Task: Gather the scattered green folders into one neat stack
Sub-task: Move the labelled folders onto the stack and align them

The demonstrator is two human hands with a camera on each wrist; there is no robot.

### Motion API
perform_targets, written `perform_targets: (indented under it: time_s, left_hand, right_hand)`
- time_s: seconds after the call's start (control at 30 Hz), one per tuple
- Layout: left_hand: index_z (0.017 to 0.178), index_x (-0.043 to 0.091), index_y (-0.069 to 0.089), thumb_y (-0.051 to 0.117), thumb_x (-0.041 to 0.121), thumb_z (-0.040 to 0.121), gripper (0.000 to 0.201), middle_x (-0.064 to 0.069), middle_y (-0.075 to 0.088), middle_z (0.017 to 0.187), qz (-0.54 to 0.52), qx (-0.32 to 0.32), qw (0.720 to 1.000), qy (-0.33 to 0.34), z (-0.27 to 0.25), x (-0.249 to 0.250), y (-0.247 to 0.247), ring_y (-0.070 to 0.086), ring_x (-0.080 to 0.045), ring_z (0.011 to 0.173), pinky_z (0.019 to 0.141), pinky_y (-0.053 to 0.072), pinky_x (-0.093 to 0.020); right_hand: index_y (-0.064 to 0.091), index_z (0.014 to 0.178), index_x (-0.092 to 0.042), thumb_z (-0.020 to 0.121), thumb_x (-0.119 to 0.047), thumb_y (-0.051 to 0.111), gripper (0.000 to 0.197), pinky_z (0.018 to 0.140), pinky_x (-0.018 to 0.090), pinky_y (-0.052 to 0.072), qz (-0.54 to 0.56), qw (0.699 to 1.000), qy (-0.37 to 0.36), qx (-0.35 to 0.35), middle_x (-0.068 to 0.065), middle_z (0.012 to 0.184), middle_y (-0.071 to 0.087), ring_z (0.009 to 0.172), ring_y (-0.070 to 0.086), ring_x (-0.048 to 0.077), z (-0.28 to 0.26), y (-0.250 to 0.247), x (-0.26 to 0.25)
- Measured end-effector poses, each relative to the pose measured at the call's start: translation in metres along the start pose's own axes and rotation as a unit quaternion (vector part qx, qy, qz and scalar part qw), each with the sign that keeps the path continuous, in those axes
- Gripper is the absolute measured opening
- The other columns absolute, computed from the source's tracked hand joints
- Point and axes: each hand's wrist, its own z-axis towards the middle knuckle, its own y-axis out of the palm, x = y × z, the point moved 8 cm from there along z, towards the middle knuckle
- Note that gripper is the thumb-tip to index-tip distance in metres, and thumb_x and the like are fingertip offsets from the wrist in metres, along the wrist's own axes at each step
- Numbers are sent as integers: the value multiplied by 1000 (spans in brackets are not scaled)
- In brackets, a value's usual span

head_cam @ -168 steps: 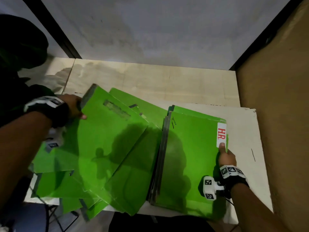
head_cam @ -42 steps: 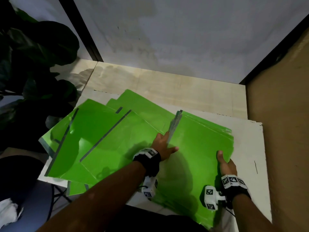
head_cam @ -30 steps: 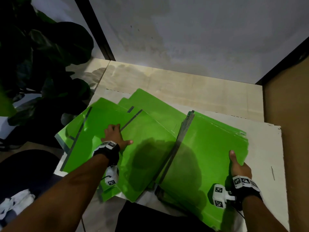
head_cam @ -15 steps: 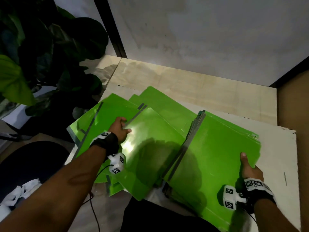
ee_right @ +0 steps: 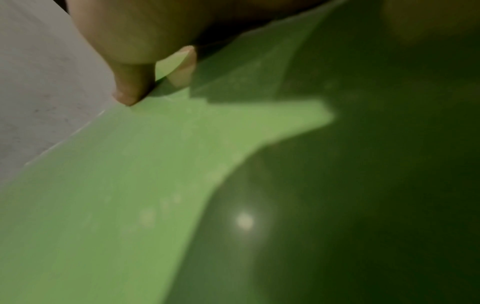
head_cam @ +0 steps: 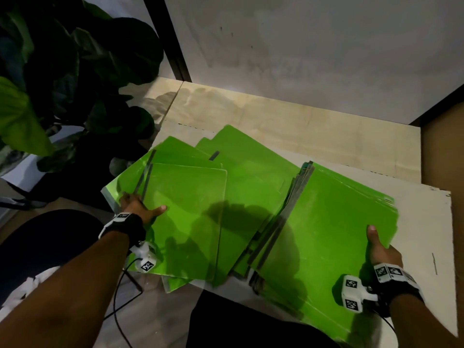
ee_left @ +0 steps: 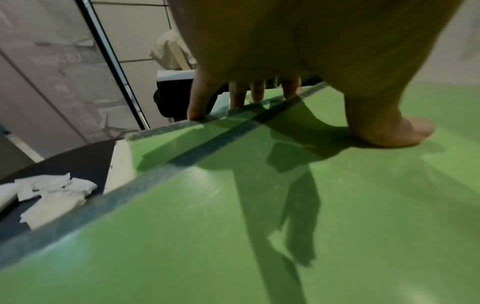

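Observation:
Several loose green folders lie fanned out on the left of the white board, some hanging over its left edge. My left hand grips the top one at its dark spine; in the left wrist view the fingers curl over that spine and the thumb presses on the green cover. A squared stack of green folders rests on the right. My right hand holds its right edge, thumb on top. In the right wrist view a fingertip sits at the edge of the stack's cover.
A large dark-leaved plant crowds the left side. A brown wall rises close on the right, a grey wall behind. A dark seat with crumpled white paper sits below the board's left edge. A cable hangs from my left wrist.
My left hand slid from the middle of the loose folders to the left edge of the top one and took hold of its spine. My right hand stayed on the stack.

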Motion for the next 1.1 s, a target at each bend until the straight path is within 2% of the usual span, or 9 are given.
perform_targets:
  time_s: [0.1,0.23,0.43,0.53,0.6,0.7,0.83,0.97,1.1]
  left_hand:
    - [133,12,38,78,63,59,98,-20,35,139,32,52,998,-22,-5,3,-13,35,-41,131,104,39,-55]
    - [128,18,32,87,38,61,88,-23,55,125,-109,95,989,0,-8,24,-42,52,-43,115,95,45,-53]
    - [112,1,65,75,26,78,43,-19,69,101,-196,56,953,224,-32,117,-119,61,-20,90,78,46,-33]
    - [97,14,66,59,12,92,9,10,73,71,-292,44,918,264,-54,160,-148,61,-5,61,64,50,-21]
    - [85,20,70,54,10,94,21,12,71,65,-333,23,895,296,-83,196,-146,60,-7,56,64,47,-27]
    - [109,2,61,49,9,97,18,-31,66,99,-290,-42,899,326,-131,245,-88,65,-17,76,65,50,-26]
    - [138,-2,42,57,27,94,55,-17,48,140,-179,-122,932,291,-165,272,44,49,-25,125,105,37,-31]
    - [134,0,42,56,31,94,52,-20,53,132,-127,-165,941,269,-190,274,131,52,-34,122,96,40,-34]
    - [136,6,41,62,33,89,57,-17,50,125,-98,-148,931,318,-224,279,164,52,-30,115,95,41,-32]
  right_hand:
    - [40,140,-1,77,-75,48,97,99,48,40,-4,1000,7,2,27,140,46,119,51,45,2,1,1]
    - [42,138,0,76,-76,48,99,102,49,40,-7,1000,6,-2,27,139,46,120,50,45,7,1,3]
    - [40,140,-1,74,-77,50,101,105,50,37,4,1000,7,-6,26,142,43,125,45,45,1,1,0]
    - [42,140,-2,76,-74,51,96,106,47,36,9,1000,6,-18,24,143,43,127,45,43,-5,-1,-2]
    - [46,137,-3,77,-72,52,92,107,46,37,11,1000,-4,-23,23,142,45,126,46,42,-9,-3,-6]
    - [44,139,-3,74,-76,52,97,106,46,37,26,999,-6,-29,22,143,45,126,47,41,-10,-4,-5]
    - [43,138,1,74,-82,38,105,105,45,38,52,997,12,-54,25,141,44,124,48,41,-9,-2,-2]
    - [46,134,4,87,-74,26,93,98,42,39,88,993,32,-72,28,138,46,119,50,41,-6,-2,-2]
    - [45,136,-2,82,-80,24,98,103,44,40,88,994,29,-60,24,140,46,121,50,38,-5,0,5]
